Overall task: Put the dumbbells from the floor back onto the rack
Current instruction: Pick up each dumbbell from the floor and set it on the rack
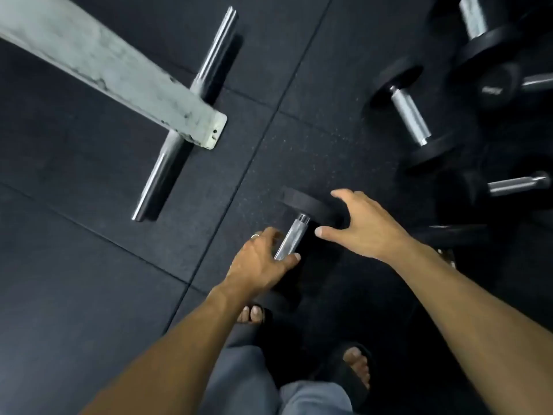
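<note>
At the far left, a pale bench leg [113, 70] runs down to a chrome crossbar foot [185, 115] lying flat on the black rubber floor [74, 265], well clear of the work.

Near the middle, the left hand [263, 262] curls around the near end of the chrome handle of a dumbbell [288, 241]; the thumb lies across the bar and the fingers wrap the far side, so it holds the handle. That grip suits a lift, since the bar is the only narrow part. The dumbbell lies on the floor just ahead of the person's sandalled feet [251, 314], its far head [308, 202] pointing away and its near head mostly hidden under the wrist.

To the right, the right hand [362, 226] is spread wide, fingers reaching over the far head and holding nothing, probably coming in to steady or share the weight.

Further right, more dumbbells [410, 115] lie crowded together; whether they are on the floor or low on a rack is unclear.
</note>
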Tool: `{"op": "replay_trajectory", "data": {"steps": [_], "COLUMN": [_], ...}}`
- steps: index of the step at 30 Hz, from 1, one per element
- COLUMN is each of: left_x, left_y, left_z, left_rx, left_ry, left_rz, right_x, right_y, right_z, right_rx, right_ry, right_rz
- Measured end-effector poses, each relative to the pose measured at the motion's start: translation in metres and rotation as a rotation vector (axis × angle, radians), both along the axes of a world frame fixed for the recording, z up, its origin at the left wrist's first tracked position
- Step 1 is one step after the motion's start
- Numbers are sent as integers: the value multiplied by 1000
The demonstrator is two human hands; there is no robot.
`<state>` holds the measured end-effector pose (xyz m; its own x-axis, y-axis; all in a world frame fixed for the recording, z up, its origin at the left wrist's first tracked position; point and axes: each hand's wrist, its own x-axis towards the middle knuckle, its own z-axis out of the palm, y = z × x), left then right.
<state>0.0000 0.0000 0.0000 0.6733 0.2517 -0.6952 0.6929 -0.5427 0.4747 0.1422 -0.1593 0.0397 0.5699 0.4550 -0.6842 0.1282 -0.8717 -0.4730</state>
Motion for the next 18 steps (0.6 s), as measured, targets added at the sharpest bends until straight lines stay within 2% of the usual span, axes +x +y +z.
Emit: {"op": "replay_trajectory", "data": {"steps": [7,11,14,18], "left_x": [8,14,14,17], "left_y": [8,11,7,-2], "left_z": [-83,-96,-93,-72], "left_rx": [-241,-341,-359,-367], "left_ry": [128,143,149,176], "left_rz": [-85,-29,29,0], "right_x": [-16,-19,-20,-19], "right_y": [22,20,17,3], "right_z": [-92,-105,-102,-80], "right_rx": [158,192,218,213], "right_ry": [-122,-282,-289,-284], "right_rz": [-124,-141,-146,-168]}}
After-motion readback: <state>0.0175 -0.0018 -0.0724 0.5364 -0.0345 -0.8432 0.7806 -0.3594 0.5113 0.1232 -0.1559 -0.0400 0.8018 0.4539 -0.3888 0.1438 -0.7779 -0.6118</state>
